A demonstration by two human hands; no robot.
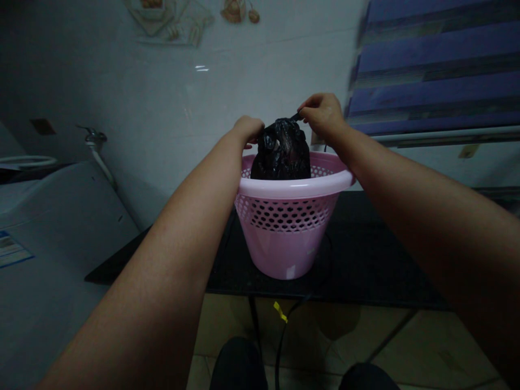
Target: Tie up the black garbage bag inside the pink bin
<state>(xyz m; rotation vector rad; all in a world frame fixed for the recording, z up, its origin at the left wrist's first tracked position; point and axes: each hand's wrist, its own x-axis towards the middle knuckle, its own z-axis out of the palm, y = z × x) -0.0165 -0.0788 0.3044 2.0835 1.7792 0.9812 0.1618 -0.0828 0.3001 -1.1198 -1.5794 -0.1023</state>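
Note:
A pink plastic basket (289, 227) with a perforated wall stands on a black table (365, 260). A black plastic bag (281, 154) rises out of it, bunched at the top. My left hand (247, 130) is closed on the bag's upper left side. My right hand (320, 115) pinches the bag's top right corner, fingers closed, just above the basket's far rim.
A white appliance (52, 238) with a blue label fills the left. A tap (95, 138) and its hose hang on the tiled wall behind. A blue striped blind (439, 65) covers the upper right. A black cable with a yellow tag (280, 311) drops below the table.

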